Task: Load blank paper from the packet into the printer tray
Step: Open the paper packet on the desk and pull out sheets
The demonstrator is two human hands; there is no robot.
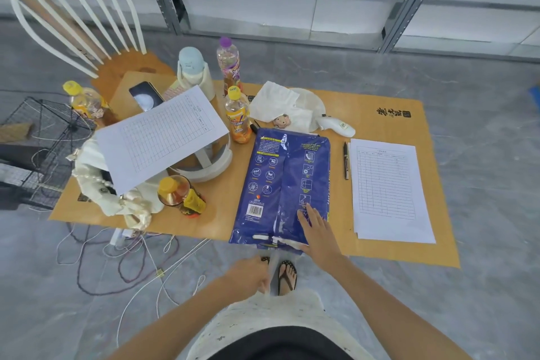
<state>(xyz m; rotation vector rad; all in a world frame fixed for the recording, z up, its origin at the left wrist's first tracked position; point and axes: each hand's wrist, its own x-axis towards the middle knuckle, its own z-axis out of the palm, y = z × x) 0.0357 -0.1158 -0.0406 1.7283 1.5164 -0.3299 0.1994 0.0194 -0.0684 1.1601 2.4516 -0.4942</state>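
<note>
A blue paper packet (280, 184) lies lengthwise on the orange table (380, 251), its torn near end hanging over the front edge. My right hand (317, 229) rests flat on the packet's near right corner, fingers spread. My left hand (248, 275) is below the table's edge, pinched on a blurred white sheet of paper (270, 272) that comes out of the packet's open end. No printer is in view.
A stack of printed forms (390, 193) and a black pen (346, 159) lie right of the packet. Left are several drink bottles (238, 117), another form (160, 134) over a white headset, a cloth bag, tissues. A white chair (73, 9) stands behind; cables cross the floor.
</note>
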